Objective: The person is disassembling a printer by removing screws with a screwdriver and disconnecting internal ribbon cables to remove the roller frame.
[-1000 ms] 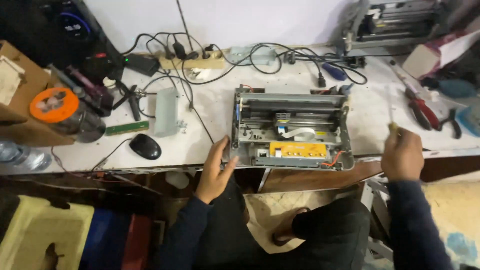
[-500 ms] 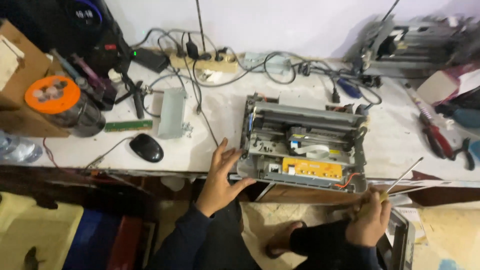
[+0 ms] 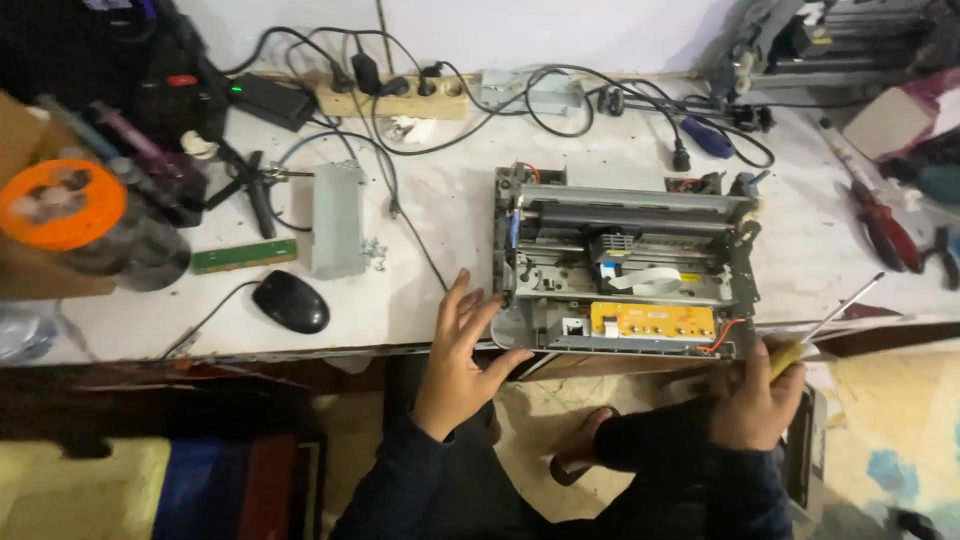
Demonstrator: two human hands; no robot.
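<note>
White workbench (image 3: 420,250), one opened printer (image 3: 625,265), left hand (image 3: 462,360) spread, right hand (image 3: 755,395) gripping one screwdriver (image 3: 825,322).

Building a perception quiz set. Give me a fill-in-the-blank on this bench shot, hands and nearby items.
1. The left hand rests open against the front-left corner of the opened ____.
2. The right hand grips a screwdriver with a ____ handle.
3. The black mouse lies to the ____ of the printer in the picture.
4. The circuit board at the printer's front edge is ____.

Missing words: printer; yellow; left; yellow
</note>
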